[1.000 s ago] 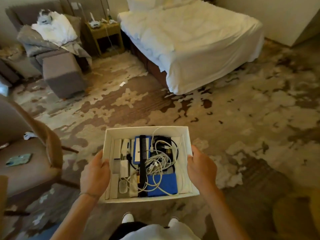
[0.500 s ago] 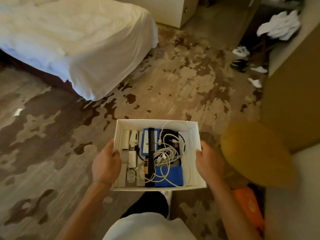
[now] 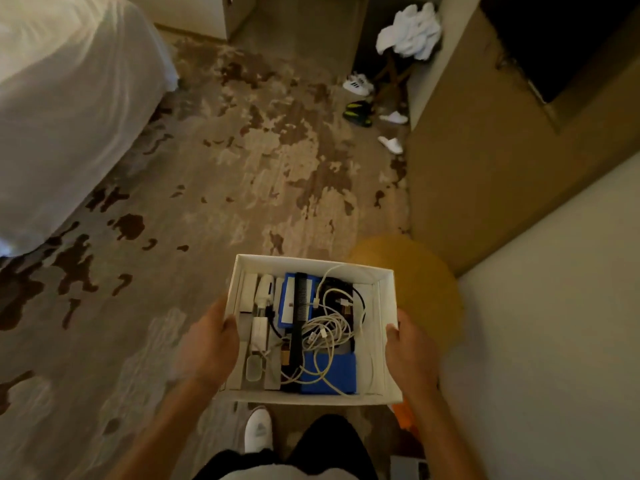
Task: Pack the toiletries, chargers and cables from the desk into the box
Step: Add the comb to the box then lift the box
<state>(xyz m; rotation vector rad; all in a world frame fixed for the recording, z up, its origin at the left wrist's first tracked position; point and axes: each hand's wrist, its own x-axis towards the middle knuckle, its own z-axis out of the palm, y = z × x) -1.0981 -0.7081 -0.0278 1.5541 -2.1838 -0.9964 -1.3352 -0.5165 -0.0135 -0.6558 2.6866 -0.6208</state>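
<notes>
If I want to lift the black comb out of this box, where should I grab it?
Probably pinch the black comb at its far end, coming straight down from above. It lies lengthwise on top of the blue packet there, while the white cables crowd its near half inside the box.

A white-sheeted bed (image 3: 65,109) stood at the left on a brown-and-beige patterned carpet (image 3: 263,161). Far off, white towels (image 3: 410,31) lay heaped on a stool, with sneakers (image 3: 358,83) and white slippers (image 3: 391,144) nearby. A blurred yellow round shape (image 3: 426,292) sat at the right.
</notes>
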